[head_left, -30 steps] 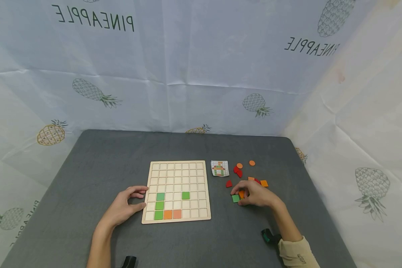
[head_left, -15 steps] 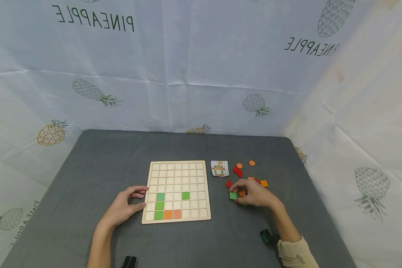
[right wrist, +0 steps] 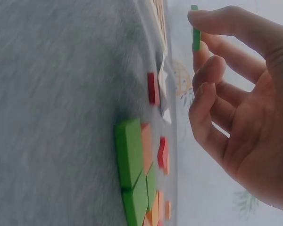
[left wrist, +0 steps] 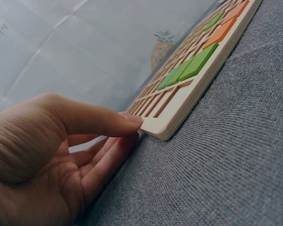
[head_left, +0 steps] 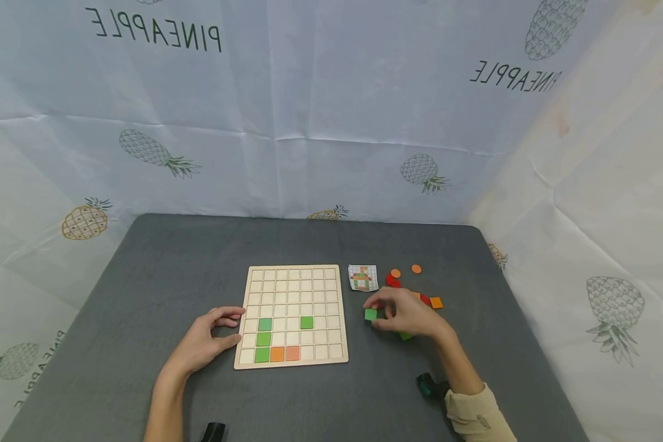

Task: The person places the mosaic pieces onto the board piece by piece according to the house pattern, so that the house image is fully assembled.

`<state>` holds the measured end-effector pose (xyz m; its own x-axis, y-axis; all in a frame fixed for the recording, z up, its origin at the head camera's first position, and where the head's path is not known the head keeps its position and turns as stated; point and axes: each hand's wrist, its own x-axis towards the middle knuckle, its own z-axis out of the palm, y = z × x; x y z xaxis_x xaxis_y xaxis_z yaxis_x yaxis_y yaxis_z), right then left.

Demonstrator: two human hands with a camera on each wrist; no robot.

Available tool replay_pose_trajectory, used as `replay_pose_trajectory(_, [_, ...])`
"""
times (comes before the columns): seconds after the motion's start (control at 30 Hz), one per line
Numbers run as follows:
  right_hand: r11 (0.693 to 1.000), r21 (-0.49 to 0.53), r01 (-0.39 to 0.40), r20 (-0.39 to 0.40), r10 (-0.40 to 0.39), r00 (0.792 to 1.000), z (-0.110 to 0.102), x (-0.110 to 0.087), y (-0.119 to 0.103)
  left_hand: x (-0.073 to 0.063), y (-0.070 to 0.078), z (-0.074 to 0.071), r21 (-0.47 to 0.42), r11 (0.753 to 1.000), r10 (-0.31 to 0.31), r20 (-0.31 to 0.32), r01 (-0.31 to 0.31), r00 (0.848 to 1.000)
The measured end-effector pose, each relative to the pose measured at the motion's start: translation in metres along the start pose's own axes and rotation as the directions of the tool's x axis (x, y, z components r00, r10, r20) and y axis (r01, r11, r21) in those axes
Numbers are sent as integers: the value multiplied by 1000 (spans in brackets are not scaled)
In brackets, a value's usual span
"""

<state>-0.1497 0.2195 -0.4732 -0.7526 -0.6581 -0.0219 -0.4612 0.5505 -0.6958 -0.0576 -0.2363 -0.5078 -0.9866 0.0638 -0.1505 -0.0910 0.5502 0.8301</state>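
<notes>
A wooden grid board [head_left: 293, 285] lies flat on the table. It holds several green tiles [head_left: 263, 339] and two orange ones in its lower rows. My left hand [head_left: 205, 337] rests at the board's left edge, thumb and fingertips spread apart and touching it; in the left wrist view the thumb [left wrist: 104, 121] meets the rim near a corner. Between thumb and fingers my right hand [head_left: 411, 313] pinches a green square tile [head_left: 371, 314], raised off the table just right of the board. More green tiles [right wrist: 129, 153] lie below that hand, partly hidden by it in the head view.
A small pattern card [head_left: 363, 278] lies beside the board's upper right. Red pieces [head_left: 392, 280], orange discs [head_left: 416, 269] and orange squares [head_left: 436, 302] are scattered on the right of the grey table [head_left: 199, 252]. A printed curtain [head_left: 309, 92] hangs behind the table.
My right hand has lifted the green tile from the loose pieces and carried it left, toward the board. The left hand and the board have stayed in place.
</notes>
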Motion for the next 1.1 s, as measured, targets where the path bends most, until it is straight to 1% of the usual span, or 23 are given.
replay_pose_trajectory(0.1, [1000, 7, 30, -13, -30, 999, 3, 7, -4, 0, 0, 0, 0, 1000, 2, -1, -2, 1000])
replay_pose_trajectory(0.2, [999, 14, 46, -9, -45, 999, 7, 15, -9, -1, 0, 0, -5, 1000, 5, -4, -5, 1000])
replay_pose_trajectory(0.4, [998, 31, 53, 25, -54, 998, 18, 31, -23, -1, 2, 0, -2, 1000, 5, -6, -5, 1000])
replay_pose_trajectory(0.57, [997, 16, 71, 53, -71, 996, 28, 43, -38, -1, 2, 0, 1, 1000, 0, -3, 0, 1000])
replay_pose_trajectory(0.7, [994, 13, 109, 79, -110, 991, 36, 52, -47, -1, 1, 0, -2, 1000, 2, -5, -2, 1000])
replay_pose_trajectory(0.83, [988, 15, 151, 101, -151, 983, 44, 58, -50, 0, 0, 0, -4, 1000, 3, 0, -3, 1000])
replay_pose_trajectory(0.9, [988, 18, 154, 117, -155, 981, 48, 61, -52, 0, 0, 0, -4, 1000, 6, 0, -6, 1000])
replay_pose_trajectory(1.0, [990, 23, 138, 144, -140, 980, 52, 64, -54, 0, -1, 0, -4, 1000, 11, 0, -11, 1000])
replay_pose_trajectory(1.1, [991, 5, 130, 171, -129, 977, 56, 67, -57, 0, -1, 0, -2, 1000, 12, -1, -12, 1000])
